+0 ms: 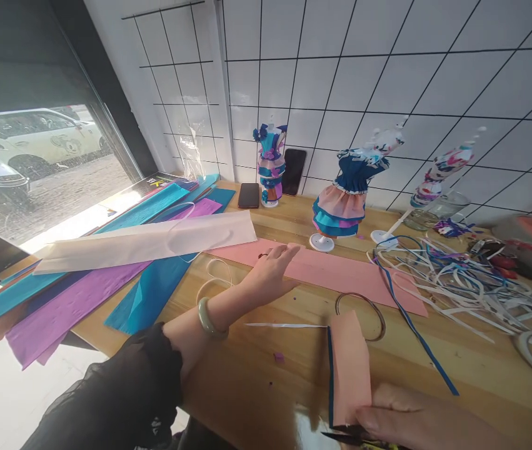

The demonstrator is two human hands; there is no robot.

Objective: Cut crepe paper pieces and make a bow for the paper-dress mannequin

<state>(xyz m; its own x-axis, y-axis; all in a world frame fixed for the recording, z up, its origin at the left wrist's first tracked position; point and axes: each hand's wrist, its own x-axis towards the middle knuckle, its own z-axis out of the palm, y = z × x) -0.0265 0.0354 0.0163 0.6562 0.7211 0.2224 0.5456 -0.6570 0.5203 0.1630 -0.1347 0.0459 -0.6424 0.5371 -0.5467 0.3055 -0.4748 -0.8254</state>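
Face a white wall [279, 37] with black grid lines, across a wooden surface [228, 387]. Find a pile of wide strips [144, 244] at left — teal, purple and cream — and a tangle of narrow strips [467, 281], mostly white, at right. See a long pink strip [341, 272] running across the middle, with three small mannequins [347, 181] farther back, near the wall. Hold the left hand [271, 275] over the pink strip, with fingers extended; cannot tell whether touching it. Pinch a short pink piece [351, 369], edged in dark blue, between thumb and fingers of the right hand [401, 415] at near right. Notice two dark phones [249, 195] beside the leftmost mannequin. Make out dark blades [338, 437] just below the short pink piece — partly cut off from view. Spot a tiny purple scrap [279, 357] left of that piece.
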